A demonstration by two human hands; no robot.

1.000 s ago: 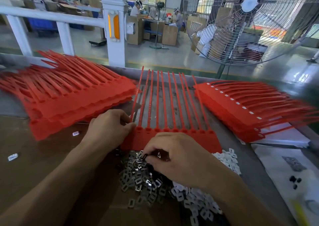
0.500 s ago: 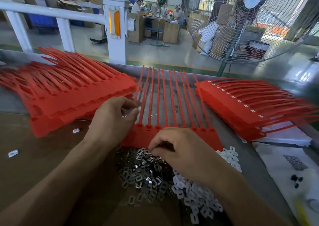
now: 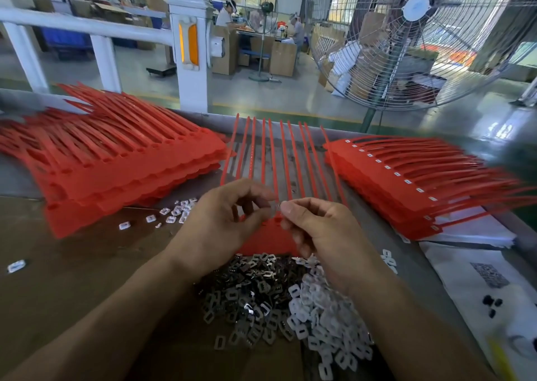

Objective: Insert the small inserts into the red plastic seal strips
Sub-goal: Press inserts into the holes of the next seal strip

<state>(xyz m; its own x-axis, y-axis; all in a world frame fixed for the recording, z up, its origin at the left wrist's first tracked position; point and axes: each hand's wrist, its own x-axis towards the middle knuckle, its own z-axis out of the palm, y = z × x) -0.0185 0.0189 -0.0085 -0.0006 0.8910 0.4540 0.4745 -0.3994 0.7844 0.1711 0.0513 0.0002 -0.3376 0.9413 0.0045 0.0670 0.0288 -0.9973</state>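
Lying nearest on the surface [image 3: 72, 264] are heaps of metal inserts [image 3: 247, 296] and white inserts [image 3: 325, 322]. Above them the left hand [image 3: 220, 223] and right hand [image 3: 322, 229] are meeting, fingers curled, pinching one small insert [image 3: 278, 206] together over the red seal strip [image 3: 270, 235]. Red stacks are lying farther left [image 3: 116, 165] and right [image 3: 406, 177].

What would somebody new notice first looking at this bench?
Bright red seal strips dominate: a tall stack at the left, a stack with white tags at the right, and one comb of strips lying between them. Over that comb's near edge the left hand and right hand meet, fingertips pinching something tiny. Just below lie heaps of metal inserts and white plastic inserts.
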